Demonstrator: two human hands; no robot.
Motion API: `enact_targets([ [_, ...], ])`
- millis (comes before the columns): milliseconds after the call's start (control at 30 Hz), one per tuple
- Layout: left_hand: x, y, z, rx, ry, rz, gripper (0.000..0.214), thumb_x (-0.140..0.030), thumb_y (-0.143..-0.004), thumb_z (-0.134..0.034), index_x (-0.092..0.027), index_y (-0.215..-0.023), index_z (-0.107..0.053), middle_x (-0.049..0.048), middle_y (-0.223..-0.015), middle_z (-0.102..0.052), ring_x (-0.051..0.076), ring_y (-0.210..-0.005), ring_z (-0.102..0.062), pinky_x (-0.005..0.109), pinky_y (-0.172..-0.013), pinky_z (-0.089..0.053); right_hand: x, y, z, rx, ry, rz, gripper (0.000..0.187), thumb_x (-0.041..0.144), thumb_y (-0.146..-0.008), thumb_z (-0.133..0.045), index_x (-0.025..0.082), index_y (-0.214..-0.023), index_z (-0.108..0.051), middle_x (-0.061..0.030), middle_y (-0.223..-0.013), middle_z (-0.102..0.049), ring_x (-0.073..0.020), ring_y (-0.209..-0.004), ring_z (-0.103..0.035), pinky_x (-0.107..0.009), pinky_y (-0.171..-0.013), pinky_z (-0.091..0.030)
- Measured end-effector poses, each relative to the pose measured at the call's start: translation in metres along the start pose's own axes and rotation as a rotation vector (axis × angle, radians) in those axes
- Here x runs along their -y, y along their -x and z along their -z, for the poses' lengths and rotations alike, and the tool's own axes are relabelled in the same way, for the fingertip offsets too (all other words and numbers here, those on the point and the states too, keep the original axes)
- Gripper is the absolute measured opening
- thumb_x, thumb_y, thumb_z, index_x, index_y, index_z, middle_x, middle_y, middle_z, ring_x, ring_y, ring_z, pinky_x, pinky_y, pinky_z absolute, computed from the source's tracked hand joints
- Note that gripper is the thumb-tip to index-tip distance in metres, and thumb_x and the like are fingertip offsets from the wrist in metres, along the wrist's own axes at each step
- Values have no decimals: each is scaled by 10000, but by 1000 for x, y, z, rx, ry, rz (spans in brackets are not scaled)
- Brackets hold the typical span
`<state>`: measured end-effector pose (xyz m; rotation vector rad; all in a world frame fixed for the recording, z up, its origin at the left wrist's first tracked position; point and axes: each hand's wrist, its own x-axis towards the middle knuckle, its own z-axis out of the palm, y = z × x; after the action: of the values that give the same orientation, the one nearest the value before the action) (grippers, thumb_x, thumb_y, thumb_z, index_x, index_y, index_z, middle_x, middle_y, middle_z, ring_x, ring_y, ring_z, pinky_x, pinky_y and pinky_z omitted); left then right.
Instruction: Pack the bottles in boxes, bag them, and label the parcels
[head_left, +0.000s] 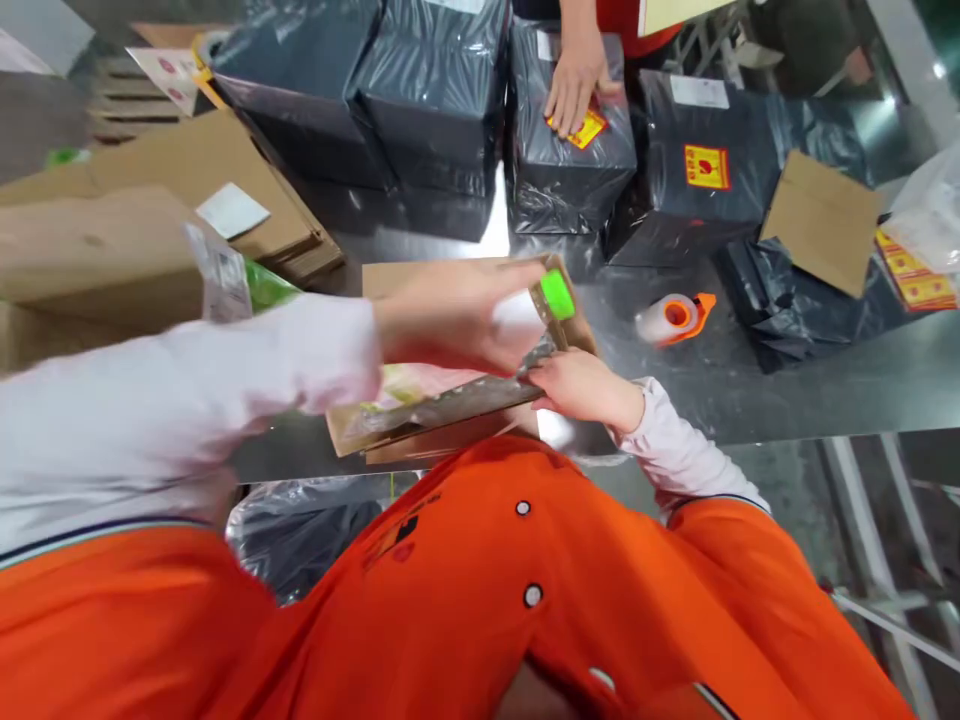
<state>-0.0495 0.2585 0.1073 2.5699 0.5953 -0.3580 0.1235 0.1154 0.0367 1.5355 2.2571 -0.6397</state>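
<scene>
Left hand (450, 320) apparently gripping a green-capped bottle (556, 296), right hand (581, 390) pinching a cardboard sheet (420, 425), hands close together

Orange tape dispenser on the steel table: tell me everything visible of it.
The tape dispenser is a handheld type with a glossy orange plastic body, a pointed orange end on the right, and a whitish roll of tape around a round orange hub. It lies on its side on the steel table, apart from the black plastic-wrapped bundle to its right. Only the table appears to touch it; the person's right hand is nearest, but not on it.
</scene>
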Motion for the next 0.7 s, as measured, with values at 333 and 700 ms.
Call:
enact_targets([
  [333,28,-90,-68,247,-60,181,737,-488,-1038,-542,-148,-1673,-385,162,-1604,-547,297,-1440,-573,300,-1133,-455,-6,-2,22,63,-223,11,631,578,-1140,-317,153,-1120,-783,-124,-1091,-795,-204,-939,-729,-272,-759,-421],
  [700,42,57,-86,403,-44,147,391,-406,-998,-456,-210,-1165,-750,123,-1167,-778,279,-997,-723,332,-788,-517,-20,-25,37,155,-46,11,379,302,-1004,-633,197,-1339,-775,-137,-1188,-805,-254,-997,-745,-286,-773,-474],
])
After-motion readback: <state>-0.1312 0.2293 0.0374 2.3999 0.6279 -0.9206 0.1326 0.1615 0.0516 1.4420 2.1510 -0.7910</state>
